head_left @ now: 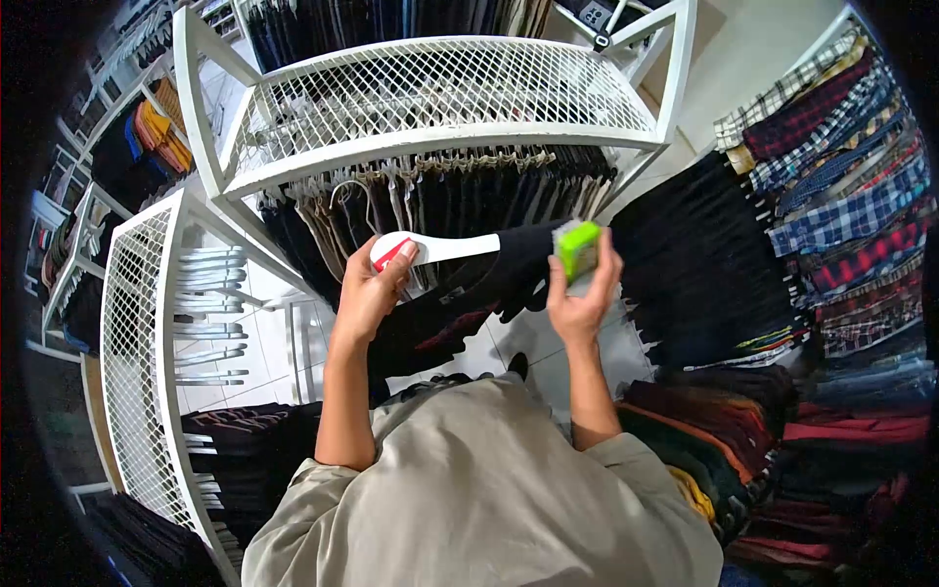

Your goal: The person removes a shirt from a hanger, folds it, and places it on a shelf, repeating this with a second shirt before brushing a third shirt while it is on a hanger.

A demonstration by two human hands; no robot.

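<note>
My left hand [370,289] is closed around the middle of a white clothes hanger [455,247], thumb over a red mark on it. A hook curves up just above that hand. From the hanger hangs a dark garment [528,252], a small label showing inside its neckline, its lower part dropping towards the floor. My right hand [584,303] grips a bright green brush [579,243] with pale bristles, somewhat blurred. The brush overlaps the right end of the garment's shoulder in this view.
In front stands a white rack [440,142] with a mesh top and trousers [469,196] hanging beneath. Another mesh rack [147,362] at left carries white hangers [210,303]. Dark clothes [685,254] and checked garments [841,235] line the right side. White floor tiles [479,347] show below.
</note>
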